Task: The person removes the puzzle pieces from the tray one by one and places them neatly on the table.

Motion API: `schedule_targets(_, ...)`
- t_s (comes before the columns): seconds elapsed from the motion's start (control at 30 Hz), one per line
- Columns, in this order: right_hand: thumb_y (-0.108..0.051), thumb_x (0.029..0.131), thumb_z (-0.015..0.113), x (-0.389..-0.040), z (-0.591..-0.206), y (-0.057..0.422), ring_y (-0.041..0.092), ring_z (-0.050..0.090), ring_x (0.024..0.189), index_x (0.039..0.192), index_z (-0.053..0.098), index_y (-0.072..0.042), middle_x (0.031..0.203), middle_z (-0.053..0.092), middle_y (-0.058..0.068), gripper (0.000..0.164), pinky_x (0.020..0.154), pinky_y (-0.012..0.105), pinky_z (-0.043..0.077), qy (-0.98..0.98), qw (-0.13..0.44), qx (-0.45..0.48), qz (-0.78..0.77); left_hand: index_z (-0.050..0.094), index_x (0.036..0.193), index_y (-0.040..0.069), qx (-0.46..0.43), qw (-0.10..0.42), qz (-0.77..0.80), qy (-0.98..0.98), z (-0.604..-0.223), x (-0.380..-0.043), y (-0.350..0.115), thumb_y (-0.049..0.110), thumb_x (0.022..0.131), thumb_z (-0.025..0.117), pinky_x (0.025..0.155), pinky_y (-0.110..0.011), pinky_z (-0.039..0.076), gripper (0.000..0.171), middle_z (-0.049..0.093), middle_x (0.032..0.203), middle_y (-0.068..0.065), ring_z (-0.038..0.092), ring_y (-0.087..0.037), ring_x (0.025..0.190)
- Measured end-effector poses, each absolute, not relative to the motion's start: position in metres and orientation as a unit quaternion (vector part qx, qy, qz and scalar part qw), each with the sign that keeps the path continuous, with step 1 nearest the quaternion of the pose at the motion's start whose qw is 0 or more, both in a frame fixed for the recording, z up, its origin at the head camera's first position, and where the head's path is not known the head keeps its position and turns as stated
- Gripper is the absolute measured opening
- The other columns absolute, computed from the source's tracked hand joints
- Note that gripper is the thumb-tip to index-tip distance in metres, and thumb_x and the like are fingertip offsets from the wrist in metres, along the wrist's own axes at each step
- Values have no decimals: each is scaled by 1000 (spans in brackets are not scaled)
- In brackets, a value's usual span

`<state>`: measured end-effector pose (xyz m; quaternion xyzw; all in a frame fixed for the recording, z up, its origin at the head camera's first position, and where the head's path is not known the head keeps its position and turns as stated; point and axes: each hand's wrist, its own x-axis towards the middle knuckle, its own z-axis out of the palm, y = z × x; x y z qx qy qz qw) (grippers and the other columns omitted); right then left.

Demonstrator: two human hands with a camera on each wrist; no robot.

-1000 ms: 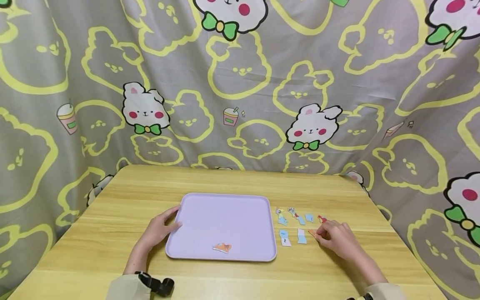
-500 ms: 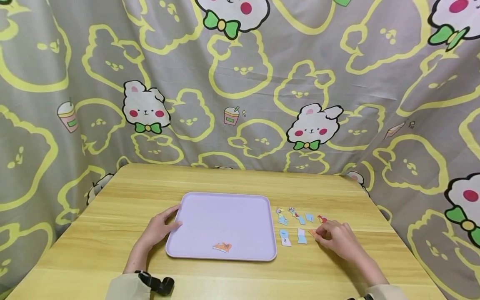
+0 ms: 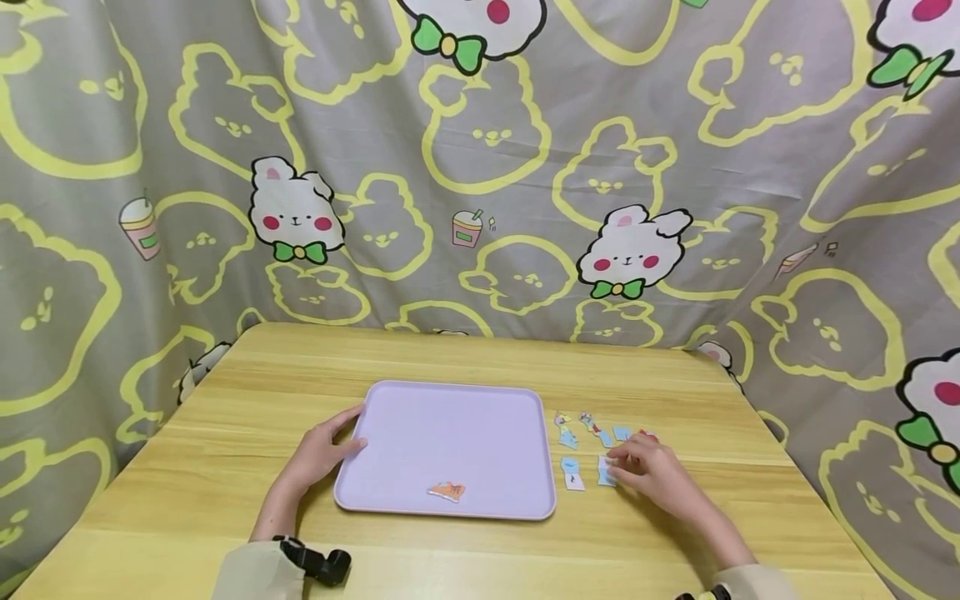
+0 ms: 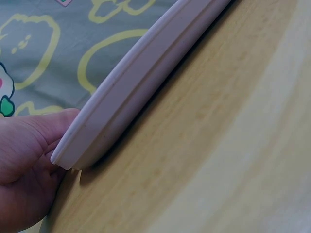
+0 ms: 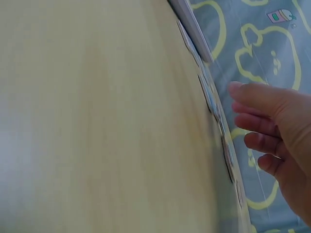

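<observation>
A lilac tray [image 3: 450, 442] lies on the table, and my left hand [image 3: 318, 454] holds its left rim, the thumb over the edge. In the left wrist view that hand [image 4: 31, 160] is at the tray's corner [image 4: 87, 141]. One orange puzzle-like piece [image 3: 447, 492] lies inside the tray near the front. My right hand [image 3: 656, 475] hovers over small picture pieces right of the tray, close to a blue-and-white piece [image 3: 604, 469]. The right wrist view shows this hand [image 5: 277, 128] above the table, fingers loosely bent, with nothing visible between them.
Further pieces lie in two rows beside the tray: a blue-and-yellow one [image 3: 567, 432], a multicoloured one [image 3: 597, 429], a small blue one [image 3: 622, 433] and a blue-and-pink one [image 3: 572, 473]. A red piece [image 3: 649, 436] is partly hidden by the right hand. A patterned curtain [image 3: 480, 275] stands behind the table.
My right hand has moved left, away from where it touched an orange piece, and now covers that spot. The left hand keeps its hold on the tray.
</observation>
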<state>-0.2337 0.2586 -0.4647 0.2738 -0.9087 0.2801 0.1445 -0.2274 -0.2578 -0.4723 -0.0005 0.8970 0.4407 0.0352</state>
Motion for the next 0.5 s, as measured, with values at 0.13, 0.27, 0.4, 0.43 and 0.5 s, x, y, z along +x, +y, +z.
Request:
schedule_targets(0.13, -9, 79, 78, -237, -465, 247, -4, 43, 68, 92, 74, -8, 77, 58, -12, 14, 56, 16, 40, -903, 119, 279, 305, 38, 151, 11, -4, 36, 443, 896, -472, -227, -257, 21, 95, 63, 120, -59, 23, 62, 33, 157, -21, 23, -44, 147)
schedule_targets(0.27, -10, 80, 78, -240, -465, 235, -2, 48, 68, 93, 74, -8, 78, 60, -9, 14, 56, 16, 44, -894, 111, 290, 322, 39, 151, 10, -5, 34, 442, 896, -471, -227, -257, 20, 96, 63, 120, -59, 22, 61, 33, 157, -21, 23, -44, 147)
schedule_targets(0.4, -12, 80, 78, -243, -464, 222, 1, 53, 71, 93, 74, -9, 80, 63, -7, 14, 63, 22, 51, -892, 111, 306, 315, 39, 150, 9, -4, 32, 440, 898, -471, -227, -256, 18, 95, 63, 120, -59, 22, 61, 35, 156, -21, 24, -44, 147)
schedule_targets(0.43, -12, 80, 78, -243, -464, 218, 1, 53, 72, 93, 73, -9, 81, 63, -7, 14, 64, 23, 52, -891, 108, 309, 314, 39, 150, 9, -4, 32, 439, 898, -471, -227, -256, 18, 95, 63, 120, -59, 23, 61, 35, 156, -21, 24, -44, 147)
schedule_targets(0.5, -13, 82, 77, -244, -464, 212, 2, 53, 73, 94, 73, -9, 83, 64, -6, 13, 65, 23, 52, -890, 95, 314, 317, 39, 151, 10, -5, 33, 437, 899, -471, -227, -257, 19, 95, 63, 120, -59, 23, 61, 35, 156, -21, 24, -44, 147)
